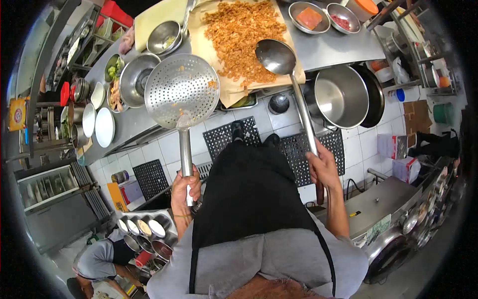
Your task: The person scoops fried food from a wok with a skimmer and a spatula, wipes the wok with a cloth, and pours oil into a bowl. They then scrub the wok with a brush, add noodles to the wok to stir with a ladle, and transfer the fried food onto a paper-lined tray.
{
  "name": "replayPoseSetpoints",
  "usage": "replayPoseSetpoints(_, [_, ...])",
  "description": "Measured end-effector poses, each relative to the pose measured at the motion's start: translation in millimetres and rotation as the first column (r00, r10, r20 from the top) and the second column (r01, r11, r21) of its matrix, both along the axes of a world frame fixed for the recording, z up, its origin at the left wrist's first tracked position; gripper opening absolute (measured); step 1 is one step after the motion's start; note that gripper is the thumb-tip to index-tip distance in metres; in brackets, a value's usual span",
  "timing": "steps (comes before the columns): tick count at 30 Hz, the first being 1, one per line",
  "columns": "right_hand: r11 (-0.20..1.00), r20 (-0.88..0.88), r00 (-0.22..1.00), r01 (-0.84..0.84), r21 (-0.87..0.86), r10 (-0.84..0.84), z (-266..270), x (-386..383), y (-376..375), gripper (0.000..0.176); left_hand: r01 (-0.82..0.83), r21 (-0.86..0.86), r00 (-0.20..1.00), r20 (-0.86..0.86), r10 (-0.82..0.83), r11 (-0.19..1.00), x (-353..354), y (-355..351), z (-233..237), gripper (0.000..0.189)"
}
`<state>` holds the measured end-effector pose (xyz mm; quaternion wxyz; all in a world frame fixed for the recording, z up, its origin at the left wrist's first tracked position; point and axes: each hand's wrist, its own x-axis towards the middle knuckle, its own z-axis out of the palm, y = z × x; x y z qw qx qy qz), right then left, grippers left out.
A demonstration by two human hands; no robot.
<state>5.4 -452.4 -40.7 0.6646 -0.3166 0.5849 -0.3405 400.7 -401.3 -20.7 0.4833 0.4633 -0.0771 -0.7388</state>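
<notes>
My left hand (185, 188) is closed round the metal handle of a large perforated skimmer (174, 94), whose round dish has a few brown bits stuck on it. My right hand (323, 164) grips the long handle of a steel ladle (277, 57). The ladle's bowl overlaps the right side of a heap of golden-brown fried pieces (244, 35), spread over brown paper (199, 42) on the steel counter. In this view the skimmer covers part of the paper's left edge and the bowl beside it.
Left on the counter stand steel bowls (128, 82) and white bowls (104, 128). Two bowls at the back right hold an orange block (308, 18) and red bits (341, 21). A big steel pot (342, 97) stands right. Another person (97, 261) bends at lower left. Black mats (234, 137) lie underfoot.
</notes>
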Motion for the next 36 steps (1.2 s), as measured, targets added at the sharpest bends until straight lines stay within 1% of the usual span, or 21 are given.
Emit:
replayPoseSetpoints(1, [0.995, 0.094, 0.994, 0.042, 0.091, -0.051, 0.4, 4.9, 0.7, 0.052, 0.006, 0.009, 1.0, -0.005, -0.006, 1.0, 0.3, 2.1, 1.2, 0.024])
replayPoseSetpoints(2, [0.995, 0.186, 0.982, -0.008, 0.102, -0.012, -15.7, 8.2, -9.5, 0.046, 0.013, 0.008, 1.0, -0.01, -0.013, 1.0, -0.3, 1.2, 0.0, 0.024])
replayPoseSetpoints(3, [0.979, 0.212, 0.973, 0.044, 0.197, -0.087, -25.3, 14.2, -20.5, 0.043, 0.017, 0.003, 1.0, -0.015, -0.017, 1.0, -1.0, 1.1, -1.9, 0.024])
replayPoseSetpoints(5, [0.997, 0.24, 0.969, 0.043, 0.062, -0.056, -16.3, 21.9, -35.2, 0.045, 0.015, -0.009, 1.0, -0.024, -0.016, 1.0, 3.3, 0.5, -3.9, 0.024])
replayPoseSetpoints(6, [0.998, 0.239, 0.969, 0.049, 0.041, -0.057, -10.0, 27.4, -41.7, 0.045, 0.047, -0.012, 0.999, -0.023, -0.047, 0.999, 5.2, -0.9, -3.2, 0.024])
replayPoseSetpoints(8, [0.997, 0.15, 0.988, 0.034, -0.074, -0.023, 2.3, 37.6, -51.1, 0.047, 0.097, -0.015, 0.995, -0.033, -0.097, 0.995, 10.0, -2.3, -5.7, 0.024])
replayPoseSetpoints(9, [0.995, 0.139, 0.99, 0.041, -0.088, -0.029, 5.2, 44.9, -60.7, 0.047, 0.105, -0.03, 0.993, -0.044, -0.106, 0.994, 13.6, -2.8, -9.2, 0.024])
replayPoseSetpoints(11, [0.991, 0.189, 0.982, 0.03, -0.132, -0.005, 7.9, 63.3, -88.9, 0.048, 0.122, -0.032, 0.99, -0.065, -0.124, 0.992, 21.6, -3.0, -17.0, 0.024])
replayPoseSetpoints(14, [0.989, 0.147, 0.989, -0.005, -0.15, 0.027, -15.5, 95.5, -131.9, 0.047, 0.153, -0.045, 0.986, -0.062, -0.156, 0.987, 30.2, -1.0, -22.3, 0.024])
replayPoseSetpoints(16, [0.997, 0.136, 0.991, -0.011, -0.079, 0.022, -14.8, 107.2, -148.0, 0.044, 0.16, -0.044, 0.986, -0.032, -0.162, 0.986, 37.5, 1.3, -26.3, 0.025])
replayPoseSetpoints(17, [0.996, 0.12, 0.993, -0.007, -0.089, 0.017, -8.7, 108.7, -144.2, 0.044, 0.165, -0.056, 0.985, -0.047, -0.168, 0.985, 43.1, 2.1, -28.6, 0.025])
replayPoseSetpoints(19, [0.988, 0.188, 0.982, -0.003, -0.155, 0.033, 3.6, 113.9, -126.0, 0.041, 0.217, -0.017, 0.975, -0.039, -0.217, 0.976, 55.3, 13.0, -33.0, 0.024])
replayPoseSetpoints(21, [0.982, 0.145, 0.989, -0.008, -0.189, 0.036, 1.0, 128.4, -123.4, 0.037, 0.229, -0.037, 0.971, -0.06, -0.23, 0.973, 64.1, 17.6, -40.4, 0.023])
replayPoseSetpoints(23, [0.99, 0.063, 0.998, -0.003, -0.141, 0.012, -3.8, 140.2, -127.7, 0.031, 0.228, -0.044, 0.969, -0.084, -0.231, 0.973, 74.1, 21.0, -47.8, 0.022])
replayPoseSetpoints(25, [0.985, -0.004, 1.0, -0.007, -0.174, 0.007, -4.0, 146.0, -135.2, 0.032, 0.244, -0.051, 0.964, -0.097, -0.248, 0.968, 83.9, 20.3, -53.6, 0.022])
replayPoseSetpoints(27, [0.955, -0.111, 0.989, 0.063, -0.291, -0.099, -3.2, 160.9, -133.6, 0.031, 0.267, -0.044, 0.957, -0.109, -0.27, 0.963, 92.0, 21.2, -55.2, 0.021])
replayPoseSetpoints(29, [0.954, -0.097, 0.991, 0.059, -0.294, -0.091, -5.5, 163.0, -136.6, 0.031, 0.292, -0.059, 0.953, -0.067, -0.296, 0.955, 98.2, 17.8, -54.4, 0.02])
replayPoseSetpoints(31, [0.965, -0.165, 0.986, -0.08, -0.249, 0.039, -10.3, 155.8, -137.8, 0.032, 0.312, -0.063, 0.945, -0.079, -0.316, 0.948, 103.4, 16.6, -52.5, 0.02])
replayPoseSetpoints(32, [0.963, -0.172, 0.984, -0.083, -0.256, 0.039, -9.5, 153.2, -138.1, 0.032, 0.316, -0.067, 0.943, -0.093, -0.321, 0.946, 104.5, 14.9, -52.1, 0.021])
replayPoseSetpoints(34, [0.97, -0.024, 0.997, 0.061, -0.234, -0.068, -8.3, 150.6, -138.4, 0.036, 0.322, -0.068, 0.941, -0.08, -0.327, 0.944, 104.8, 15.8, -49.7, 0.021])
replayPoseSetpoints(36, [0.962, -0.084, 0.988, 0.104, -0.252, -0.129, -16.1, 156.7, -141.7, 0.036, 0.34, -0.058, 0.937, -0.066, -0.343, 0.939, 104.2, 18.0, -44.4, 0.023])
